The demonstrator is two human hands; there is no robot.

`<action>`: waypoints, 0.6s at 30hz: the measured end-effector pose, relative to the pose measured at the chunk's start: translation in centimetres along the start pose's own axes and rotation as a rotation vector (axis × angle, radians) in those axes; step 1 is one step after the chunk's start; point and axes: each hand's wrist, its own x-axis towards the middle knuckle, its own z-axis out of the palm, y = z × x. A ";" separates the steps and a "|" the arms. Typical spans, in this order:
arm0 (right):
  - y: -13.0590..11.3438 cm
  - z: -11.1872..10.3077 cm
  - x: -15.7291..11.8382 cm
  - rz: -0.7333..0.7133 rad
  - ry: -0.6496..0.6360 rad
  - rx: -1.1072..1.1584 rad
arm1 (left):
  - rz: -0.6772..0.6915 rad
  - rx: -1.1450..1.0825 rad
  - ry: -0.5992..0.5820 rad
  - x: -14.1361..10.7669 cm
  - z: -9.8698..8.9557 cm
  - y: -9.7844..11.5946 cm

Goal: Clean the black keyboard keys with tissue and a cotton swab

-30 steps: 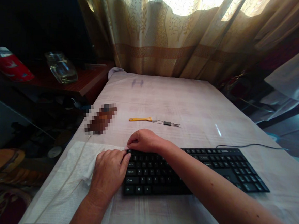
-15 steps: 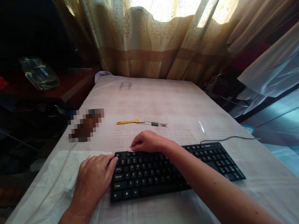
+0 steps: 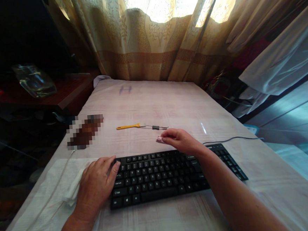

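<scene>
A black keyboard [image 3: 158,176] lies across the cloth-covered surface in front of me. My left hand [image 3: 97,183] grips its upper left corner, with thumb and fingers around the edge. Just above the top row of keys, my right hand [image 3: 180,140] pinches a small pale pink wad of cloth or tissue [image 3: 160,139]; which of the two I cannot tell. Beyond the keyboard lie a yellow-handled brush [image 3: 128,126] and, touching or close to its tip, metal tweezers [image 3: 156,127] with a dark grip.
White quilted paper or cloth [image 3: 50,186] and a pale cable spread at the left, near a blurred-out object [image 3: 85,132]. The keyboard's cable [image 3: 234,138] runs right. A glass jar [image 3: 34,80] stands on a brown wooden table [image 3: 70,89]. Patterned curtains [image 3: 139,49] hang behind.
My right hand has lifted off the keyboard's top left keys and moved right with the pink wad. My left hand stays at the corner. The whole view has shifted slightly.
</scene>
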 end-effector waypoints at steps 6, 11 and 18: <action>5.7 -4.2 -6.6 0.305 0.610 -0.049 | -0.010 0.022 0.008 -0.2 0.4 0.3; 8.3 -5.0 -9.4 0.413 0.729 0.154 | -0.036 0.118 -0.016 0.0 -0.2 0.6; 8.1 -4.7 -9.2 0.455 0.808 0.339 | -0.038 0.021 -0.001 0.2 0.7 -0.2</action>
